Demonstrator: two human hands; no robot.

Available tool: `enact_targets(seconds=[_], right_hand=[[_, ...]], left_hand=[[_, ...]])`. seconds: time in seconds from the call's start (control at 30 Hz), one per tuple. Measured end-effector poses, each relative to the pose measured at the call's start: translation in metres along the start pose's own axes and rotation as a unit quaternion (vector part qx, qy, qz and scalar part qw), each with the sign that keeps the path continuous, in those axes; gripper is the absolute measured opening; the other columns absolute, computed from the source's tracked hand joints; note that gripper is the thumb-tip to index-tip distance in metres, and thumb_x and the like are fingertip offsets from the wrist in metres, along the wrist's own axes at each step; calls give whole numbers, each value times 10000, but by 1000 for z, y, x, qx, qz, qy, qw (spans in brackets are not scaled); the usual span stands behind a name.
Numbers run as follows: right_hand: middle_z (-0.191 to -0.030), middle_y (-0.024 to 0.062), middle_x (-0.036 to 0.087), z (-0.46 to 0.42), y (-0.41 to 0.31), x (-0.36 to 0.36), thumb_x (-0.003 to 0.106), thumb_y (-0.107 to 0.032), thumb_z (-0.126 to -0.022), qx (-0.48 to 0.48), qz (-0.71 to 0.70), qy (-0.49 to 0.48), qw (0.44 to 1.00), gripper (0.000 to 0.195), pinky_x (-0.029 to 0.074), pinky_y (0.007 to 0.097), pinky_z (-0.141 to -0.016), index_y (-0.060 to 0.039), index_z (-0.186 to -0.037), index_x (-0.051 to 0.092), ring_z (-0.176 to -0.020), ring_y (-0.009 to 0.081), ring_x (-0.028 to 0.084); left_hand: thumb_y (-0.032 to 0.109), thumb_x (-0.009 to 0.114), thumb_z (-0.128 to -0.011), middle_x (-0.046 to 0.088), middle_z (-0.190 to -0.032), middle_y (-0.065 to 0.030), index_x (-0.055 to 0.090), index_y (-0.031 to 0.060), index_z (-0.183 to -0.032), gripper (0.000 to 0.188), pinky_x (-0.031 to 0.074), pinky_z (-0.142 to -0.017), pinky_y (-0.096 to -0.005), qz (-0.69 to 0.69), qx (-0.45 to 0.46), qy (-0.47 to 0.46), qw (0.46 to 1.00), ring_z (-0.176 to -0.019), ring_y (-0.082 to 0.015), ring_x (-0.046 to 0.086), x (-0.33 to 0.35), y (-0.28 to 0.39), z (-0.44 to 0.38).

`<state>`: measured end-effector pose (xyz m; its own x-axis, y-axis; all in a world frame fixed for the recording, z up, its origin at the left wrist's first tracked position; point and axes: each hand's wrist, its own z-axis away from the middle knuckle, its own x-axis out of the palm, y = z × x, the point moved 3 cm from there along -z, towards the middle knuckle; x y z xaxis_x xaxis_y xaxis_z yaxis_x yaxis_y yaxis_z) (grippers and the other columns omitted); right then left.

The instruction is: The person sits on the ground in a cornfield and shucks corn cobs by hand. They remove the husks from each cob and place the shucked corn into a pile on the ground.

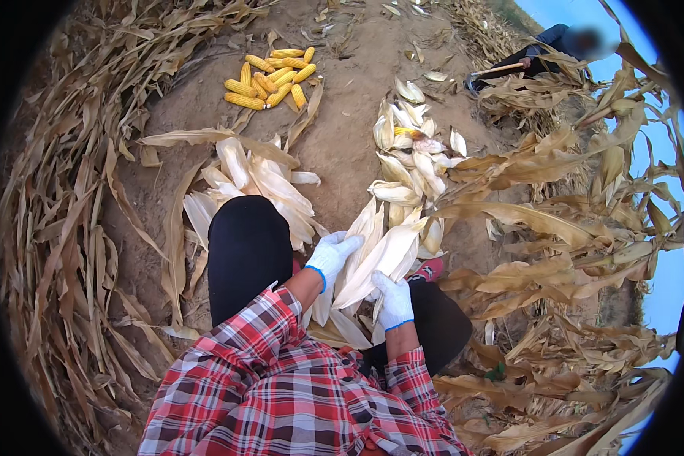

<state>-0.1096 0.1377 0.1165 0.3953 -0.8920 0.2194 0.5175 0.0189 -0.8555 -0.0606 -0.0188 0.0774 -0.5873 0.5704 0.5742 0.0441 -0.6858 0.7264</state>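
Between my knees, my left hand [332, 256] and my right hand [391, 300], both in white knit gloves with blue cuffs, grip a pale dry corn husk [384, 259]. Its leaves are spread apart and pulled open between the two hands. Whether a cob sits inside is hidden by the leaves. Just beyond lies a pile of corn ears in their husks [406, 165], with yellow kernels showing on one. A heap of loose husks [262, 176] rests on the soil past my left knee. Farther off to the left, several bare yellow corn cobs [273, 80] lie in a pile.
Dry cut corn stalks [68, 228] are heaped along the left. Standing and leaning dry corn plants [547, 222] crowd the right side, their leaves reaching close to my right knee. At the upper right another person [547, 51] holds a wooden-handled tool [499, 69]. Bare soil [347, 114] runs between.
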Motion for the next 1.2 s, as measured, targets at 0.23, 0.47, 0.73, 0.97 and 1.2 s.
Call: enact_targets(seconds=[0.23, 0.47, 0.73, 0.97, 1.2], right_hand=[[-786, 46, 618, 14, -35, -39, 668, -65, -856, -52, -2, -1, 999, 248, 474, 274, -493, 3, -1082, 592, -566, 146, 569], [-776, 36, 601, -2, -60, -61, 648, -45, -863, -36, -1, -72, 997, 199, 463, 270, -485, -16, -1052, 590, -556, 137, 552], [-787, 28, 612, -27, -57, -86, 656, -59, -869, -34, -73, -15, 997, 214, 475, 272, -498, -18, -1071, 596, -552, 127, 546], [-744, 32, 610, -29, -58, -82, 660, -77, -872, -47, -26, -27, 998, 143, 465, 266, -503, -9, -993, 625, -555, 121, 548], [-753, 44, 625, -19, -59, -89, 666, -86, -864, -38, -55, -42, 997, 175, 496, 264, -504, 6, -1006, 620, -564, 144, 584]], left_hand=[[242, 577, -904, 646, -1125, -78, 649, 148, -1121, 247, 477, -916, -461, -654, 91, 2, 751, -982, -249, 635, -7, -4, 15], [255, 512, -950, 515, -1370, -65, 451, 139, -1417, 484, 443, -960, -391, -626, -231, -643, 377, -1131, -250, 570, -11, -156, 55], [290, 594, -859, 627, -1123, -147, 577, 128, -1237, 411, 488, -902, -400, -661, 65, -183, 725, -1037, -323, 617, 3, 9, 80], [305, 602, -898, 593, -1180, -147, 513, 93, -1303, 466, 505, -892, -460, -502, 8, -115, 857, -1050, -315, 607, 18, 44, 71], [299, 579, -949, 422, -1349, -218, 363, 42, -1379, 545, 473, -914, -572, 71, -358, 132, 921, -1148, -372, 512, -33, -28, 133]])
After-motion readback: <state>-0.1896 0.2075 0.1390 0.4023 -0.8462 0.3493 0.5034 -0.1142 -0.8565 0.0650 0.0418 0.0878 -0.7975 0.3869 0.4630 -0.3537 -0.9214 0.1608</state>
